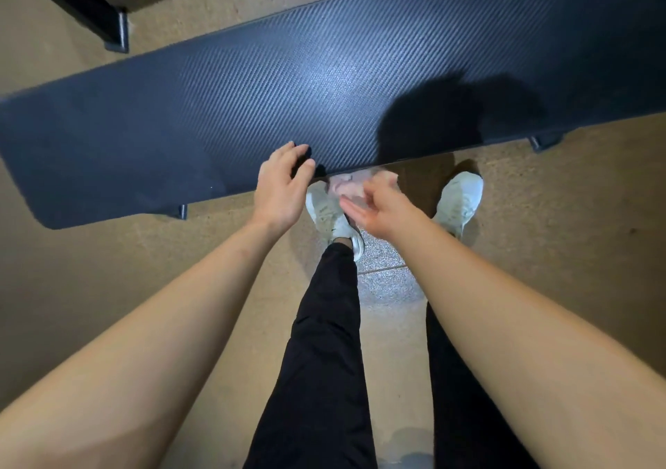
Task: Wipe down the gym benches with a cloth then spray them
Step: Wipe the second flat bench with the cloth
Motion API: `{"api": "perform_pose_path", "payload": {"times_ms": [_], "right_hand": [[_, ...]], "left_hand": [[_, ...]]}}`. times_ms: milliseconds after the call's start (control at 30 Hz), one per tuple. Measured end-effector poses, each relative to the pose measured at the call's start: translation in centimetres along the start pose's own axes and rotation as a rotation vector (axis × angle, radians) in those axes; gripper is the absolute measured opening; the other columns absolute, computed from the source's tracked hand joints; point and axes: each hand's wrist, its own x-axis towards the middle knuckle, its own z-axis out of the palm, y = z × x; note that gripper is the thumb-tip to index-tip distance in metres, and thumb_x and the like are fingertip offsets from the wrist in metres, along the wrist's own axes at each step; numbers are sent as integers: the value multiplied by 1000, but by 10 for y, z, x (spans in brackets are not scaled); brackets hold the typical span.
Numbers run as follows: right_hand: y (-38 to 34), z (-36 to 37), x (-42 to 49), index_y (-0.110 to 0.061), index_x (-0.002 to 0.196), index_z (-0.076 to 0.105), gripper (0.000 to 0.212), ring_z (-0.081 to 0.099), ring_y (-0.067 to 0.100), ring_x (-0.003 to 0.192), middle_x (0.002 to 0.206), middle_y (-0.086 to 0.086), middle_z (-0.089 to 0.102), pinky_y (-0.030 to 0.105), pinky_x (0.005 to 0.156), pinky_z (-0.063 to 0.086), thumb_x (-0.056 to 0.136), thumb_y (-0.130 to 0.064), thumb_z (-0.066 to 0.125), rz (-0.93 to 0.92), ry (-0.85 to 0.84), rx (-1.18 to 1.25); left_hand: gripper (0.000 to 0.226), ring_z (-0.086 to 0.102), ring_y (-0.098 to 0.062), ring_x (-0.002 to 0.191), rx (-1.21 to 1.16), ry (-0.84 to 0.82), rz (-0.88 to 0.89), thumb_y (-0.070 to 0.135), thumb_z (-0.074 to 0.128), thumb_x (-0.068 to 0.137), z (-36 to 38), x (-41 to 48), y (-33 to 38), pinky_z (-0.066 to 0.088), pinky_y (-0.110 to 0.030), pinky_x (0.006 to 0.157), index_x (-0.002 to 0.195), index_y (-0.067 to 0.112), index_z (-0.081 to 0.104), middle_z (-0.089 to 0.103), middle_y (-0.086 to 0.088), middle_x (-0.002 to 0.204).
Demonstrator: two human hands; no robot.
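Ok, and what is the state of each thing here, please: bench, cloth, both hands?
Bench: stands level, its dark pad shiny under the light.
Cloth: bunched up, blurred, just off the near edge of the pad.
Left hand: fingers rest on that near edge.
Right hand: blurred, seems to hold the cloth.

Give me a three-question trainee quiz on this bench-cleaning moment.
1. True or false: the cloth lies spread out in the middle of the bench.
2. Which hand is at the cloth? A) left hand B) right hand C) neither
3. Fill in: the left hand's fingers reach over the bench's ____ edge (near or far).

Key: 1 false; 2 B; 3 near.
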Motion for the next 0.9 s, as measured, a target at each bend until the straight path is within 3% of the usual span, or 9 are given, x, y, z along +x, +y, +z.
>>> {"api": "perform_pose_path", "payload": {"times_ms": [67, 167, 300, 500, 633, 733, 833, 900], "right_hand": [[-4, 2, 3, -7, 127, 48, 23, 63, 46, 101, 140, 28, 48, 53, 83, 60, 105, -12, 51, 9, -131, 149], [-6, -3, 6, 3, 148, 32, 54, 42, 59, 131, 153, 32, 35, 67, 86, 52, 106, -29, 45, 109, -269, 321], [-23, -16, 2, 12, 148, 27, 57, 29, 55, 143, 155, 35, 30, 64, 112, 33, 106, -23, 42, 135, -257, 471], [-65, -43, -19, 5, 138, 38, 45, 29, 47, 147, 154, 29, 36, 60, 119, 28, 107, -28, 39, 76, -209, 447], [-88, -60, -35, 3, 143, 34, 47, 28, 48, 147, 156, 28, 34, 61, 119, 27, 108, -27, 35, 30, -173, 443], [-107, -75, -46, -1, 151, 28, 51, 27, 47, 148, 158, 25, 32, 61, 119, 27, 108, -27, 35, -2, -145, 473], [-128, -95, -50, -2, 150, 29, 50, 29, 47, 147, 157, 23, 34, 61, 119, 27, 107, -27, 35, -39, -120, 472], [-145, -109, -51, -2, 151, 29, 52, 31, 47, 145, 155, 23, 37, 60, 118, 29, 107, -27, 35, -54, -105, 462]], "left_hand": [[56, 35, -24, 150, 43, -46, -30, 44, 46, 99, 6, 2, 1, 25, -41, 124, 147, 16, 57, 43, -10, 160], [50, 25, -26, 154, 135, -75, -20, 32, 52, 104, 8, -3, 2, 17, -38, 126, 152, 20, 51, 28, -8, 169], [60, 1, -23, 160, 278, -183, -7, 38, 56, 102, 11, -12, 1, 14, -44, 127, 159, 31, 38, 2, 0, 174], [74, -9, -23, 160, 537, -234, -66, 50, 52, 99, 21, -21, 21, 41, -53, 113, 164, 35, 19, -14, 2, 173], [78, 3, -32, 159, 622, -257, -146, 54, 49, 99, 30, -22, 38, 39, -55, 114, 164, 29, 15, -10, -5, 173], [73, 26, -40, 150, 665, -229, -233, 51, 49, 98, 40, -20, 64, 40, -55, 110, 160, 20, 28, 12, -12, 172], [62, 38, -40, 142, 672, -154, -147, 44, 52, 96, 56, -14, 100, 40, -53, 109, 150, 15, 43, 35, -11, 162], [65, 36, -37, 143, 652, -157, -24, 42, 56, 96, 71, -7, 127, 39, -53, 112, 154, 17, 39, 36, -10, 162]]}}
